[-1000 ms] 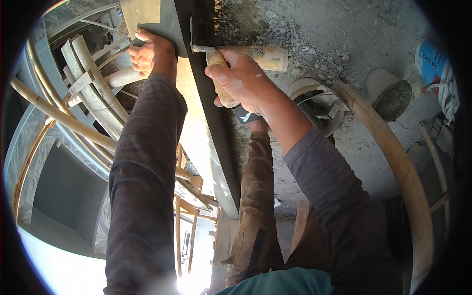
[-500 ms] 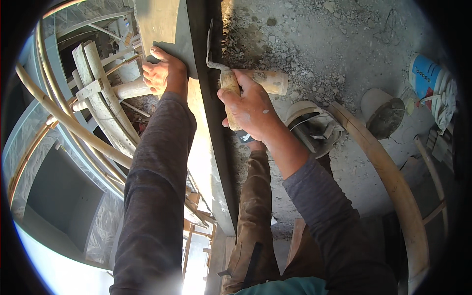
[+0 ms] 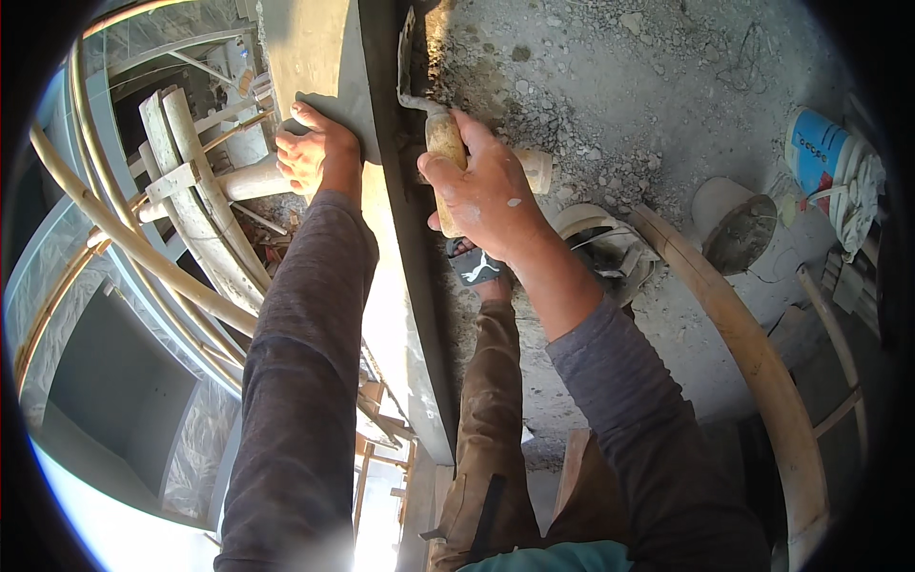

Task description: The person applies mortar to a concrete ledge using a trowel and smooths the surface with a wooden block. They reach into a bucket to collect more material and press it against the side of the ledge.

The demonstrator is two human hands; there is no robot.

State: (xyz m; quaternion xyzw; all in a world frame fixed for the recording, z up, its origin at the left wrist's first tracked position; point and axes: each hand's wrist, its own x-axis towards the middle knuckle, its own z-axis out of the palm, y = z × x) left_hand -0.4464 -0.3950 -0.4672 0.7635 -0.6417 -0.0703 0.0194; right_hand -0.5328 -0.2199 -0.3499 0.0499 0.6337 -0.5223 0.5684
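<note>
At the upper middle of the head view, two hands work along one ledge (image 3: 319, 48). Left of centre, the left hand (image 3: 329, 157) rests on the ledge's top, its fingers bent over the outer edge and its thumb apart. Just right of it, the right hand (image 3: 481, 195) is wrapped around the handle of one trowel (image 3: 443, 138), whose blade stands beside the ledge's dark side face; whether they touch, I cannot tell. Below that fist shows one sandal (image 3: 474, 269). Three buckets lie or stand right of centre: one (image 3: 583, 221) near the right wrist, one (image 3: 715, 205) beyond a single beam (image 3: 753, 348), and one blue-and-white (image 3: 820, 153) at the right rim. Left of the left hand, two pale poles (image 3: 214, 224) lie side by side.
</note>
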